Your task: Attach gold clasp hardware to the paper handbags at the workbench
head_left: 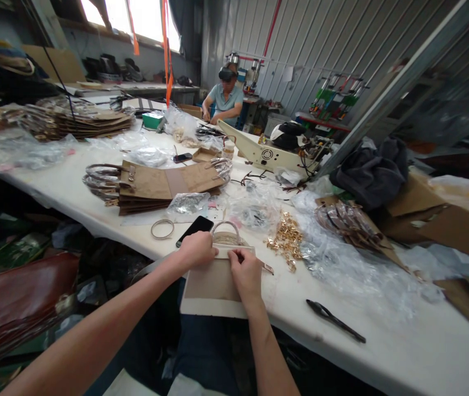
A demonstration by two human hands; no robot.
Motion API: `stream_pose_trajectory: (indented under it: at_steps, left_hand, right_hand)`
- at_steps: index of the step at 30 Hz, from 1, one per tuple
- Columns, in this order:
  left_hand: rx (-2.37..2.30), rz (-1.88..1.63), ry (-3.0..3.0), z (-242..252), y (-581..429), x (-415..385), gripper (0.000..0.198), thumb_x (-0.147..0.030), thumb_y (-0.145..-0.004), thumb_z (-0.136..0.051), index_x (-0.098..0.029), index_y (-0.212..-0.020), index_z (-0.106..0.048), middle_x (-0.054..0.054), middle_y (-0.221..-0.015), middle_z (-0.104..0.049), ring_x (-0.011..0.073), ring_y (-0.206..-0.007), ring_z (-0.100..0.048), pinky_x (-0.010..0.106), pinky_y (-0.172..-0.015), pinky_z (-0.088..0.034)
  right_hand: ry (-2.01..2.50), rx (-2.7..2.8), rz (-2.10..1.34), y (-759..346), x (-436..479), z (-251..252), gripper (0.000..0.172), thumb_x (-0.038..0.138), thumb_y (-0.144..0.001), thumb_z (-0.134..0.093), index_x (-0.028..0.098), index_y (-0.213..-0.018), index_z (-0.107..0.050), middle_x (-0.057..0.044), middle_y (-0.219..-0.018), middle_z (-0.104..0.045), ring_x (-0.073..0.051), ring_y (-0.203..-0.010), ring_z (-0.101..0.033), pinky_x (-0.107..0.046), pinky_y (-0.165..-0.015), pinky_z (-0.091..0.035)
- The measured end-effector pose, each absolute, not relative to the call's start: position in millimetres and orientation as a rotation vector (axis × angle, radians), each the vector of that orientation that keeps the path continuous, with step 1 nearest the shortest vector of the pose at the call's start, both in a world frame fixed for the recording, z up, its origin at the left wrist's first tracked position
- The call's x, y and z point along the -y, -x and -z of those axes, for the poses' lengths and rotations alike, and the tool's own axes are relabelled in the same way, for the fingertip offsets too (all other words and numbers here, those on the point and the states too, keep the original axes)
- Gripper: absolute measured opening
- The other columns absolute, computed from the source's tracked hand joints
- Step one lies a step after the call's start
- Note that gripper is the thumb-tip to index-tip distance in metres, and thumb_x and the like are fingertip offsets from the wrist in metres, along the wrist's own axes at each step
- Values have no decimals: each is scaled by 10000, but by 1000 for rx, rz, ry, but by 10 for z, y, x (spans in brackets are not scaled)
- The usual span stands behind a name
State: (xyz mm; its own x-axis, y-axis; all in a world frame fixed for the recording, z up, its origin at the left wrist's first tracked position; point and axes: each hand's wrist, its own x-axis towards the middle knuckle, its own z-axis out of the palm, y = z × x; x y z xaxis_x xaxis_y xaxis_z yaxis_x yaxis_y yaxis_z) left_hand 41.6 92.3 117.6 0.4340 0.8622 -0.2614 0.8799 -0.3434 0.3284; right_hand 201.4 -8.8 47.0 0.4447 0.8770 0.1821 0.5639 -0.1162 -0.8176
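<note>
A beige-brown handbag panel with a pale lower border leans over the table's front edge, towards my lap. A thin curved handle rises behind its top edge. My left hand is closed on the top edge at the left. At the right of that edge, my right hand pinches with thumb and forefinger; any small part between these fingertips is hidden. A narrow strap end sticks out beside my right hand. Just behind my left hand lies a black phone.
Gold metal fittings lie in a heap to the right, beside crumpled plastic. A black hand tool rests near the front edge. Stacked brown bags and a coiled strap are at left. A co-worker sits across the table.
</note>
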Motion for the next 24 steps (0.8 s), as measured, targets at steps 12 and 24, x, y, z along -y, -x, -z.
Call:
stream_pose_trajectory:
  at_steps: [12,24]
  left_hand:
    - [-1448,17,-2165,-1114,-322,-979,257,-434,-833,-737,-196,-843,-832,135,-897,-798,298,-864,-747,328,-702,-491]
    - [-1468,3,-2131,-1087,-344,-979,237,-419,-842,-760,-194,-865,-831,145,-943,-810,316,-918,-765,333,-721,-516]
  right_hand:
    - [1884,1275,-329,-1917,89,-485,549,332,-956,-608,133,-1462,-686,-89,-849,-771,-297,-778,-714,-391,-764,-517]
    - [2019,1352,-263,-1930,54,-494,354,282,-964,-640,182,-1290,-736,-118,-967,-786,-312,-874,-722,-384,-795,-491]
